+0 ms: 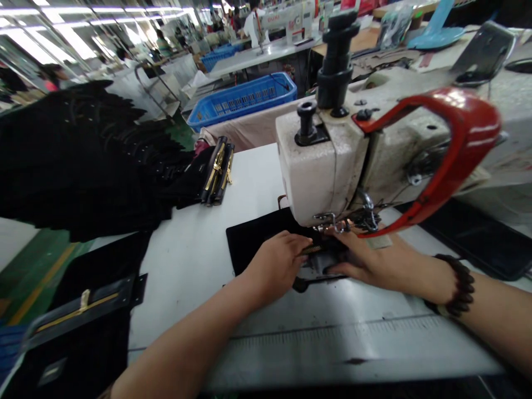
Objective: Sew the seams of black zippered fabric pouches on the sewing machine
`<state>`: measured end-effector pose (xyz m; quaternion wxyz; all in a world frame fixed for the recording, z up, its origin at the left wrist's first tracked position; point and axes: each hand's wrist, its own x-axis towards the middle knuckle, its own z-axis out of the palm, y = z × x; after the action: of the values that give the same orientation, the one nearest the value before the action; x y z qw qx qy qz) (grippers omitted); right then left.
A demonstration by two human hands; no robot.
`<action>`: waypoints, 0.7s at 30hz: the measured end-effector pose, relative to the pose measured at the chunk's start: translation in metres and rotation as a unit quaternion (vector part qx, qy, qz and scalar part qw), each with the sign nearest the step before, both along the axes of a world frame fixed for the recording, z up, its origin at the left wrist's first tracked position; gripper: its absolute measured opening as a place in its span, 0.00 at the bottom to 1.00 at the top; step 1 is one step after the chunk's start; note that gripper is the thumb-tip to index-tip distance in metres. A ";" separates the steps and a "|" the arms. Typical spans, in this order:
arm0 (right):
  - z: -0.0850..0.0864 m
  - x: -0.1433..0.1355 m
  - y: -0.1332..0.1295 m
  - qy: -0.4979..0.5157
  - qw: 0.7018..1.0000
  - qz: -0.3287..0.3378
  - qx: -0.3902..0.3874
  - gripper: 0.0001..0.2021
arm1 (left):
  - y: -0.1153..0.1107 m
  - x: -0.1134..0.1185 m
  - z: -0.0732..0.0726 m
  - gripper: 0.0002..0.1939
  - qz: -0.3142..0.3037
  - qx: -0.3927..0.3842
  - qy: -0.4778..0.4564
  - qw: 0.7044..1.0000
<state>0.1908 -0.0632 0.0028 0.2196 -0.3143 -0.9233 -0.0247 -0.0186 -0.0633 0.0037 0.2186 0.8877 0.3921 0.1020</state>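
Note:
A black fabric piece (pixel 253 238) lies on the white table under the head of a sewing machine (pixel 307 177). A short row of gold zipper teeth (pixel 312 250) shows at its near edge, in front of the needle area. My left hand (pixel 278 260) has its fingers curled together and pinches that edge from the left. From the right, my right hand (pixel 374 257) reaches beneath the red guard (pixel 453 144), thumb and fingers closing on the zippered edge. The presser foot and guard hide part of its fingertips. A dark bead bracelet (pixel 459 285) circles the right wrist.
Rolled zippered pieces (pixel 218 172) lie at the table's far left edge. Beyond the left edge hang heaped black pieces (pixel 83 160); a zippered panel (pixel 83 310) sits nearer. A blue crate (pixel 245 102) stands behind. A ruler strip (pixel 332 332) runs along the front.

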 end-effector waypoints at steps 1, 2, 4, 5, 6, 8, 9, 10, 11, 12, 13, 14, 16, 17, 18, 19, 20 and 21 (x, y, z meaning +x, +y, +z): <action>0.002 0.000 0.002 0.013 1.000 0.000 -0.021 0.15 | 0.002 -0.002 0.000 0.13 0.037 -0.040 -0.040 0.998; 0.004 0.001 0.005 0.021 0.999 0.005 -0.042 0.14 | 0.005 -0.003 0.000 0.12 0.070 -0.076 -0.070 0.992; 0.007 0.001 0.010 0.035 0.996 0.017 -0.075 0.11 | 0.009 -0.005 0.002 0.12 0.110 -0.121 -0.102 0.981; 0.009 0.001 0.011 0.042 0.995 0.023 -0.087 0.10 | 0.010 -0.006 0.002 0.12 0.119 -0.132 -0.106 0.978; 0.010 0.001 0.013 0.047 0.994 0.029 -0.095 0.09 | 0.011 -0.006 0.003 0.12 0.124 -0.139 -0.108 0.977; 0.011 0.002 0.014 0.050 0.992 0.043 -0.103 0.07 | 0.012 -0.006 0.004 0.13 0.126 -0.149 -0.113 0.974; 0.012 0.003 0.013 0.046 0.993 0.045 -0.103 0.07 | 0.012 -0.006 0.005 0.14 0.124 -0.154 -0.114 0.973; 0.011 0.004 0.012 0.039 0.994 0.041 -0.099 0.07 | 0.013 -0.006 0.005 0.14 0.121 -0.157 -0.115 0.973; 0.010 0.004 0.011 0.029 0.995 0.031 -0.091 0.08 | 0.013 -0.006 0.006 0.15 0.115 -0.158 -0.115 0.974; 0.010 0.004 0.010 0.017 0.996 0.018 -0.081 0.09 | 0.014 -0.006 0.007 0.16 0.109 -0.156 -0.111 0.975; 0.009 0.004 0.009 0.006 0.997 0.009 -0.073 0.10 | 0.015 -0.006 0.008 0.16 0.101 -0.153 -0.105 0.977; 0.008 0.004 0.009 -0.003 0.998 0.006 -0.069 0.10 | 0.016 -0.006 0.010 0.17 0.092 -0.148 -0.098 0.980; 0.009 0.004 0.010 -0.007 0.997 0.026 -0.079 0.08 | 0.016 -0.007 0.014 0.19 0.066 -0.128 -0.080 0.986; 0.010 0.006 0.011 -0.004 0.995 0.041 -0.094 0.06 | 0.016 -0.006 0.016 0.19 0.050 -0.113 -0.069 0.990; 0.012 0.008 0.011 -0.003 0.991 0.057 -0.118 0.05 | 0.015 -0.006 0.018 0.19 0.029 -0.093 -0.056 0.994; 0.015 0.012 0.012 -0.009 0.987 0.071 -0.147 0.04 | 0.014 -0.005 0.019 0.19 0.007 -0.068 -0.039 0.997; 0.018 0.016 0.013 -0.022 0.980 0.083 -0.179 0.05 | 0.012 -0.004 0.019 0.18 -0.016 -0.041 -0.018 0.999; 0.022 0.022 0.013 -0.043 0.972 0.092 -0.212 0.06 | 0.009 -0.002 0.019 0.16 -0.039 -0.016 0.008 0.999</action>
<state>0.2127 -0.0504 0.0244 0.1100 -0.2663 -0.9409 0.1780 -0.0207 -0.0545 0.0227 0.2336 0.8994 0.3608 0.0801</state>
